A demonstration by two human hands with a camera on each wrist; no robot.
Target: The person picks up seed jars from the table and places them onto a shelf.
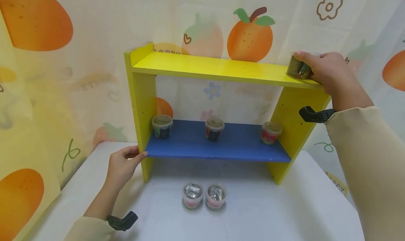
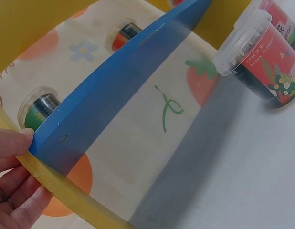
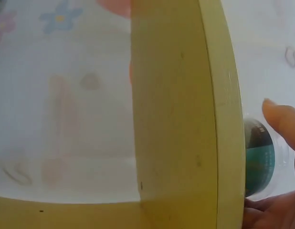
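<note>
A small two-tier shelf, with a yellow top board and a blue lower board, stands on the white table. My left hand pinches its left side panel where the blue board meets it; in the left wrist view, thumb and fingers lie on either side of the yellow edge. Up at the top board's right end, my right hand grips a dark-labelled plastic tub from above. That tub shows a green and black label in the right wrist view, partly hidden by the board.
Three lidded tubs stand on the blue board: a left one, a middle one and a right one. Two pink-labelled tubs sit side by side on the table in front. A fruit-patterned curtain hangs behind.
</note>
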